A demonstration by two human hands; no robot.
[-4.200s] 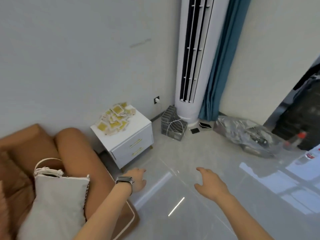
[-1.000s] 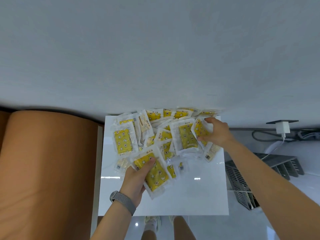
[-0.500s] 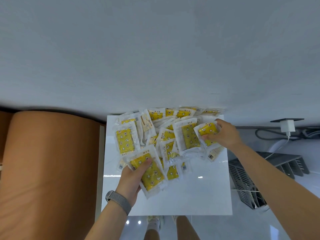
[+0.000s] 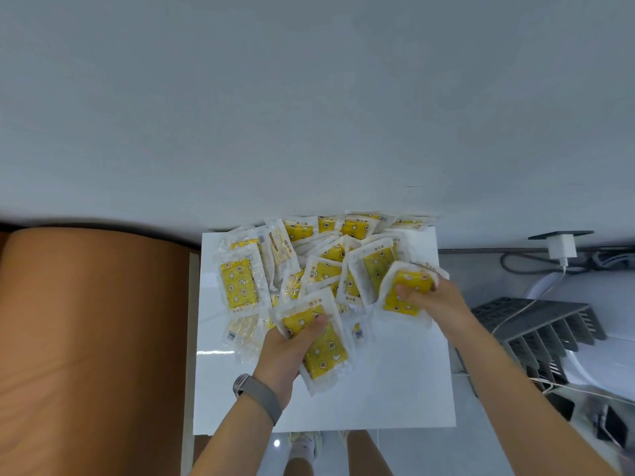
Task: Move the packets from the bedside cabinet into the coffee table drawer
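Several yellow-and-white packets lie in a pile (image 4: 319, 266) on the far half of the white bedside cabinet top (image 4: 395, 389), against the wall. My left hand (image 4: 285, 352), with a grey watch on its wrist, grips one packet (image 4: 323, 348) at the pile's near edge, thumb on top. My right hand (image 4: 433, 297) holds another packet (image 4: 402, 297) lifted at the pile's right side, fingers curled round it. The coffee table drawer is out of view.
A brown sofa arm (image 4: 89, 338) stands close on the cabinet's left. To the right a grey slotted rack (image 4: 543, 328) sits on the floor, with a white charger (image 4: 561, 247) plugged into the wall and cables trailing. My feet show below the cabinet's front edge.
I walked up to the cabinet and now look down on it. In the last second my right hand pulled a packet off the pile's right side; my left hand closed on the near packet.
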